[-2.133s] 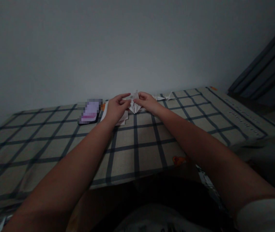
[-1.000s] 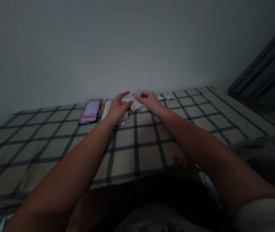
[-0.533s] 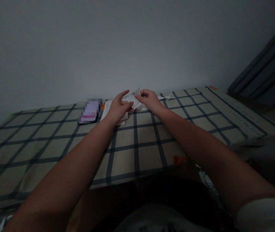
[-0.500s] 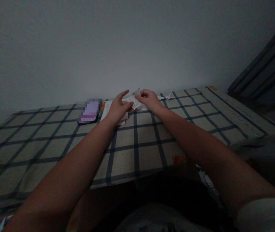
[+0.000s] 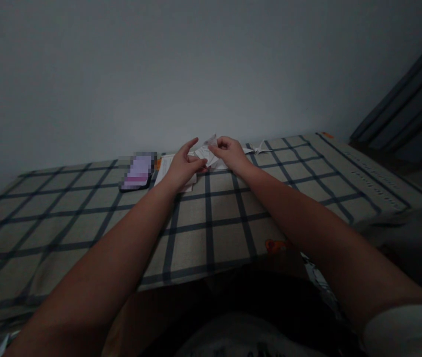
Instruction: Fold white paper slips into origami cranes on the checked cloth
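Note:
A folded piece of white paper [image 5: 211, 154] with print on it is held up between my two hands near the back of the table. My left hand [image 5: 183, 166] pinches its lower left side between thumb and fingers, the index finger raised. My right hand [image 5: 230, 152] grips its upper right side, the fingers curled. Beneath my left hand lie flat printed sheets [image 5: 164, 166], partly covered by the hand. To the right of my right hand sits a small folded paper shape [image 5: 259, 148], pointed at its ends.
A phone [image 5: 137, 172] with a blurred, lit screen rests left of the sheets. The checked tablecloth [image 5: 226, 233] covers the table, which stands against a grey wall [image 5: 211, 74]. A dark curtain [image 5: 411, 94] hangs at the right.
The folded paper and the fingers on it have shifted very slightly to the right. Both hands keep their hold, and the phone and loose sheets have not moved.

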The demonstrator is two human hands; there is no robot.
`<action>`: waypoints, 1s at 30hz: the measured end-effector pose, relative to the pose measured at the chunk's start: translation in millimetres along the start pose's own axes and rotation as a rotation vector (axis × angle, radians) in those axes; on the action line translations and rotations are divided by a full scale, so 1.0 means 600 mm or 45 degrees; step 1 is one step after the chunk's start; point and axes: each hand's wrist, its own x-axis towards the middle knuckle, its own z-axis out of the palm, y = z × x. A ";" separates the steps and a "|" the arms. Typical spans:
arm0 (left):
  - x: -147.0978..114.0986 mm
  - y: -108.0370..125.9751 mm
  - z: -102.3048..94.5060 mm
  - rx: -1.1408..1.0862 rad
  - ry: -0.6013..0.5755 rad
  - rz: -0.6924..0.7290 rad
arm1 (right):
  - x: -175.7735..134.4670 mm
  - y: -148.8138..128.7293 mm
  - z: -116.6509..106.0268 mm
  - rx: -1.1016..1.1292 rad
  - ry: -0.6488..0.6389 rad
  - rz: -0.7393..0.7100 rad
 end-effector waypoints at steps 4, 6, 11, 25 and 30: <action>-0.001 0.003 0.000 -0.031 -0.025 -0.027 | 0.001 0.003 -0.001 -0.021 0.020 -0.011; 0.000 0.002 0.000 -0.039 -0.030 -0.033 | 0.001 0.004 -0.002 -0.029 0.016 -0.023; 0.001 -0.002 0.000 -0.076 -0.045 -0.042 | 0.002 0.007 -0.002 -0.005 0.029 -0.041; 0.002 0.002 0.001 0.034 -0.011 -0.024 | 0.004 0.009 -0.005 0.045 -0.085 0.021; 0.010 -0.005 -0.005 0.044 0.094 0.060 | 0.000 -0.001 -0.003 0.063 -0.191 0.041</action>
